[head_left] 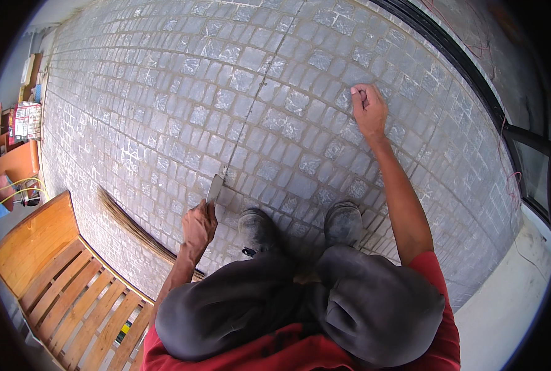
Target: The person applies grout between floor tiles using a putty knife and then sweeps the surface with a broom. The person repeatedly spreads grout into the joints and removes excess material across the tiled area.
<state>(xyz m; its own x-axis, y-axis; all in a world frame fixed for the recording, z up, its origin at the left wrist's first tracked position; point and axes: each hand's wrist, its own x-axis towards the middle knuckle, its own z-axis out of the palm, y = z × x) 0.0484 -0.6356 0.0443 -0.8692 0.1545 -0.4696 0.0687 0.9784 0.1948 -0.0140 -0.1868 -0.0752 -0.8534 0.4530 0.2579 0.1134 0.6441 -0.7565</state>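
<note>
Grey paving blocks (164, 105) fill the head view; person squats, both shoes (257, 229) planted on them. Left hand (199, 226), grip closed round the handle of a flat metal scraper (214, 188), blade tip set on the long straight joint (257, 99) running away across the paving. Right hand (368, 110) stretched well ahead, fingers curled into a loose fist pressed on the blocks; whether it pinches anything, cannot tell. Broom (133, 226) lies left of the knees, beside a slatted wooden bench (59, 278). Judgement: scraping along the joint is in hand; next stroke needs the blade kept in the groove, pushed forward steadily.
</note>
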